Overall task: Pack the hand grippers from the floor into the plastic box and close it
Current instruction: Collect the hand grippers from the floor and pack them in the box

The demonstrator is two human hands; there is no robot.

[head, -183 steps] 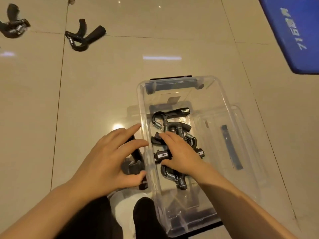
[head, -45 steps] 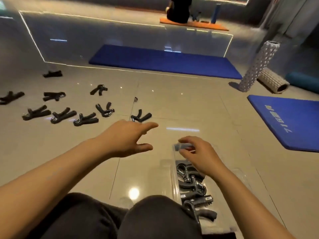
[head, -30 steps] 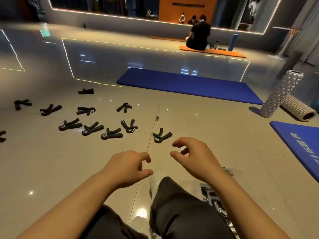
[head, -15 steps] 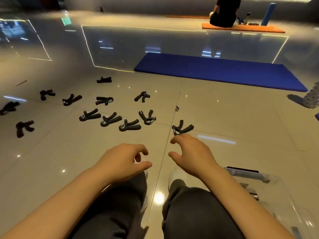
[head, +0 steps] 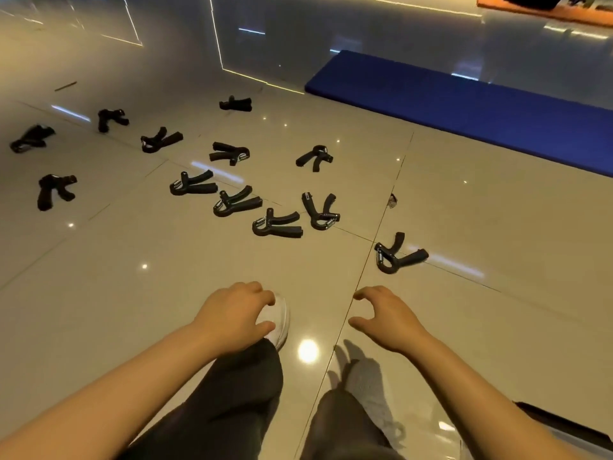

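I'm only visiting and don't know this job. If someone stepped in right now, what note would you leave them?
Left hand: empty, fingers loosely curled.
Right hand: empty, fingers spread, held above the floor.
Hand grippers: twelve visible on the tiled floor; the nearest hand gripper lies ahead of the right hand.
Plastic box: only its dark edge shows, bottom right; contents not visible.
Left: gather the hand grippers, pack them, close the box.

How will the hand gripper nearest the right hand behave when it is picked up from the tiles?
The gripper probably stays stiff: its two handles hold an open V. It lies flat, so rolling seems unlikely. On the glossy floor it may slide if nudged.
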